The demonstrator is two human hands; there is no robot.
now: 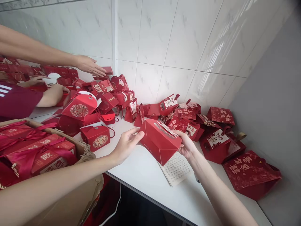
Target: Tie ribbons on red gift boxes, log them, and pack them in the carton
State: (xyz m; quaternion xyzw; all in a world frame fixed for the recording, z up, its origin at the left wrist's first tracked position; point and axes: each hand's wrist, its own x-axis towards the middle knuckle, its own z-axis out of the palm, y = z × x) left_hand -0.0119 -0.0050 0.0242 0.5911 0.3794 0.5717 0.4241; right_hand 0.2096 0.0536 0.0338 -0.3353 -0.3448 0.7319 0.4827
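Note:
I hold a plain red gift box between both hands just above the white table. My left hand pinches its left corner with thumb and fingers. My right hand grips its right side, fingers partly hidden behind the box. Its top flaps look partly folded. A white printed sheet lies on the table right under the box.
Many red gift boxes are heaped along the tiled wall. A red bag lies at the right. A cardboard carton with ribboned red boxes sits at the left. Another person's hand and arm reach over the far pile.

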